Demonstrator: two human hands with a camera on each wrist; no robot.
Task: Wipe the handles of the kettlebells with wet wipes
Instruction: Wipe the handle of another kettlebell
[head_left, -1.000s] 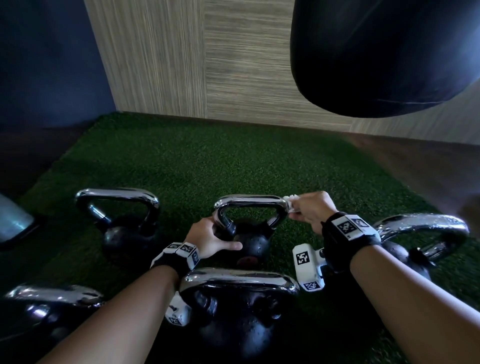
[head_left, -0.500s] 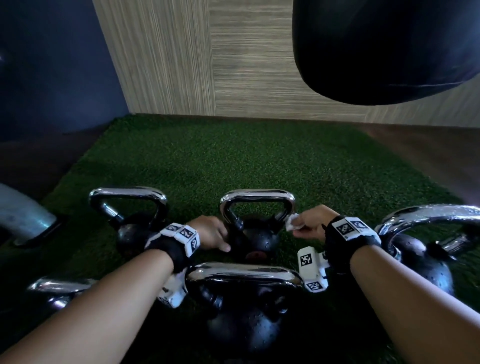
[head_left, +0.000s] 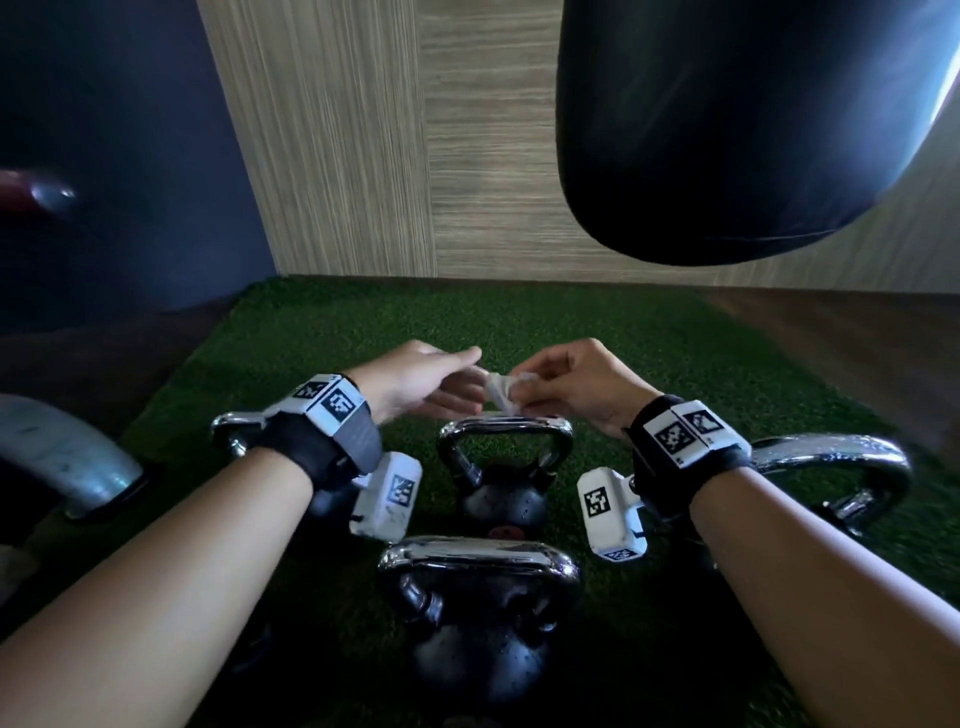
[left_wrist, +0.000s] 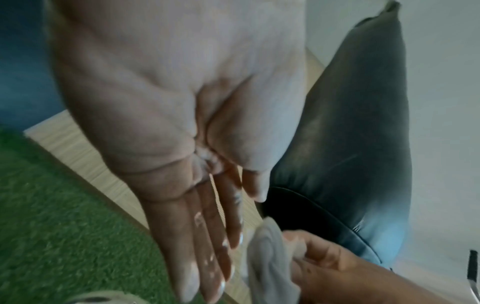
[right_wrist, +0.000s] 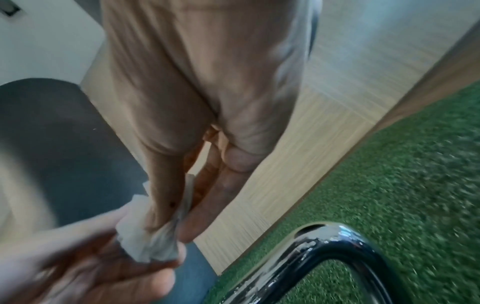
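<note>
Several black kettlebells with chrome handles stand on green turf (head_left: 571, 338). Above the middle kettlebell's handle (head_left: 504, 428) both hands meet in the air. My right hand (head_left: 519, 389) pinches a crumpled white wipe (head_left: 501, 397) between thumb and fingers. My left hand (head_left: 467, 379) reaches to it with straight fingers, and its fingertips (left_wrist: 207, 277) lie against the wipe (left_wrist: 267, 257). In the right wrist view the wipe (right_wrist: 148, 242) bunches under the thumb, beside a chrome handle (right_wrist: 324, 246). The left kettlebell's handle (head_left: 234, 426) is mostly hidden behind my left wrist.
A nearer kettlebell (head_left: 478, 556) stands just below my wrists, another (head_left: 831, 457) to the right. A dark punching bag (head_left: 727, 130) hangs at the upper right. A grey curved object (head_left: 67, 462) sits at the left edge. Wood-look wall panels close off the far side of the turf.
My left hand let go of the middle kettlebell. Both hands rose off it and came together above its handle, the wipe staying in the right hand.
</note>
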